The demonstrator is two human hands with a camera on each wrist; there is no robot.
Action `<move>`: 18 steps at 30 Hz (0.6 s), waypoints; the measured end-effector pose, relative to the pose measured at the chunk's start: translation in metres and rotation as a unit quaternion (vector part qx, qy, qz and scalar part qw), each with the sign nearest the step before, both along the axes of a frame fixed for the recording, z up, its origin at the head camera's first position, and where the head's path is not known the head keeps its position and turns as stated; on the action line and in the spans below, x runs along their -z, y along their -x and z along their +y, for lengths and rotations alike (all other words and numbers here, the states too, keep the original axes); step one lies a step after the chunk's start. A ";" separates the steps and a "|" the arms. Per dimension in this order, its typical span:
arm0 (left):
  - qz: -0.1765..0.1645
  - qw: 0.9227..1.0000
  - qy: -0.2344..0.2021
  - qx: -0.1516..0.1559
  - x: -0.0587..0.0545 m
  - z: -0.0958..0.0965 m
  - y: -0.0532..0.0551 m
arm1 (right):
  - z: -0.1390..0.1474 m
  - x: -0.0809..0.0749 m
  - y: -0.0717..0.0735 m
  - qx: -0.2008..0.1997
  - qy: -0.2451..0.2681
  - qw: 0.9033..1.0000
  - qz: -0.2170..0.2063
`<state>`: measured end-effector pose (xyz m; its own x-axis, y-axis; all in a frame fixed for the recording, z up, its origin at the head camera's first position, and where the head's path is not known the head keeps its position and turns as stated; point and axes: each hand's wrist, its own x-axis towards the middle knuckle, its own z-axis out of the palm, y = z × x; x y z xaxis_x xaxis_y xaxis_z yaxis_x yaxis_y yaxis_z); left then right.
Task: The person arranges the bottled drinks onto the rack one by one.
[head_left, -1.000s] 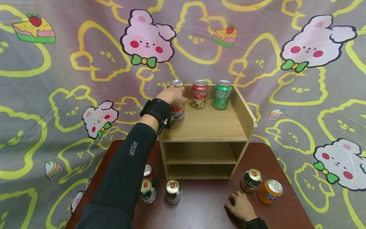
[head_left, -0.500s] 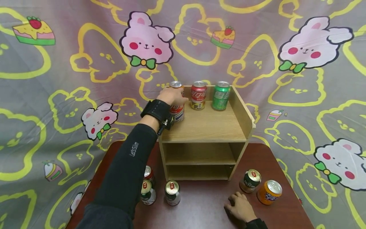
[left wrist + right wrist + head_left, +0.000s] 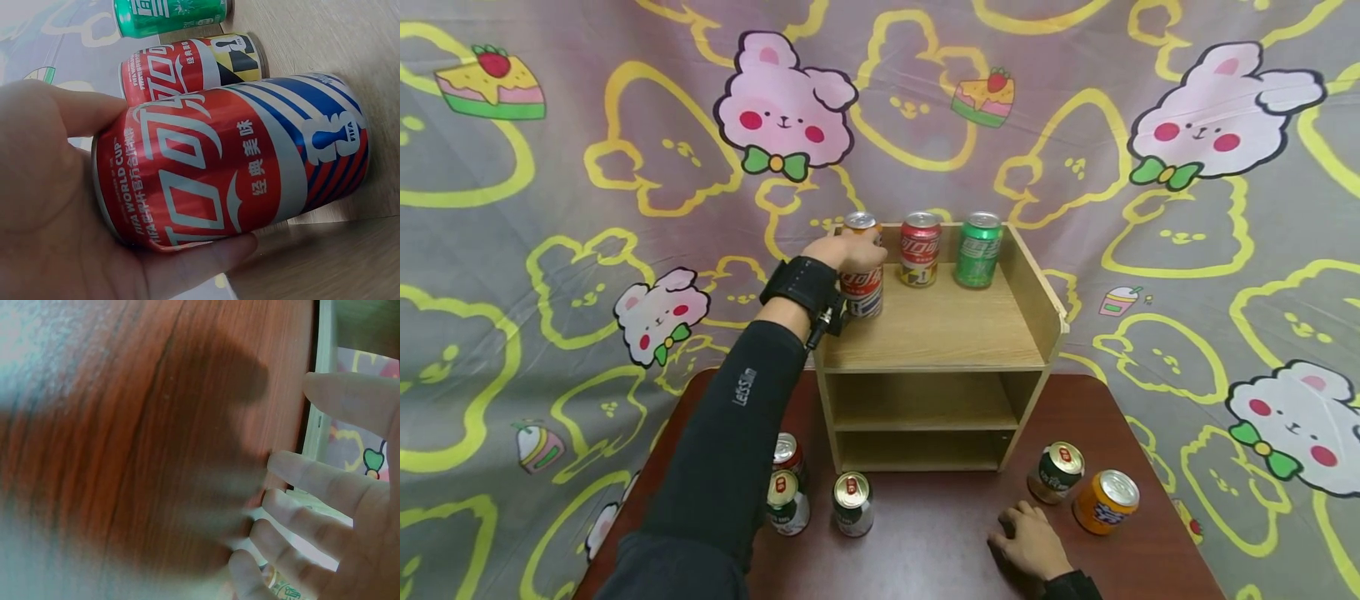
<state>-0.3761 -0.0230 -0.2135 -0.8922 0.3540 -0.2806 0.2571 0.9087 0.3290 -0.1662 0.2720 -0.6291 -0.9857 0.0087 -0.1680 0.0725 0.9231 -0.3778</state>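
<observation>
On the left of the top shelf stands a red cola can (image 3: pixel 863 297) with blue stripes round its base. My left hand (image 3: pixel 848 251) grips its upper part. In the left wrist view, thumb and fingers lie on either side of the cola can (image 3: pixel 200 175). An orange can (image 3: pixel 861 220) shows its top behind that hand. A second cola can (image 3: pixel 921 252) with a yellow base and a green can (image 3: pixel 978 252) stand further right. My right hand (image 3: pixel 1032 542) rests on the table, fingers relaxed, near a dark green can (image 3: pixel 1057 475) and an orange Fanta can (image 3: pixel 1105 504).
The wooden shelf unit (image 3: pixel 936 367) has raised sides and two lower compartments. On the table (image 3: pixel 925 533), a white-and-green can (image 3: pixel 853 505) stands front left. Beside my left sleeve are another such can (image 3: pixel 788 505) and a red can (image 3: pixel 786 450). A patterned cloth (image 3: pixel 925 100) hangs behind.
My left hand has shifted slightly left and its fingers have changed position on the cola can, showing more of the label. The can stays at its spot. My right hand stays in place.
</observation>
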 end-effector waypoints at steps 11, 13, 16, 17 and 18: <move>0.021 1.000 -0.010 0.013 0.003 -0.001 0.002 | 0.000 0.000 0.000 -0.003 -0.003 1.000 -0.001; 0.024 1.000 -0.010 0.012 0.004 -0.001 0.002 | 0.000 -0.001 0.000 -0.002 -0.003 1.000 -0.003; 0.028 1.000 -0.008 0.010 0.005 0.000 0.002 | 0.000 -0.001 0.000 -0.001 -0.004 1.000 -0.005; 0.029 0.999 -0.007 0.010 0.005 0.000 0.003 | 0.000 -0.002 0.000 -0.001 -0.005 1.000 -0.004; 0.031 0.999 -0.005 0.009 0.005 0.000 0.002 | 0.000 -0.002 0.000 -0.002 -0.005 1.000 -0.003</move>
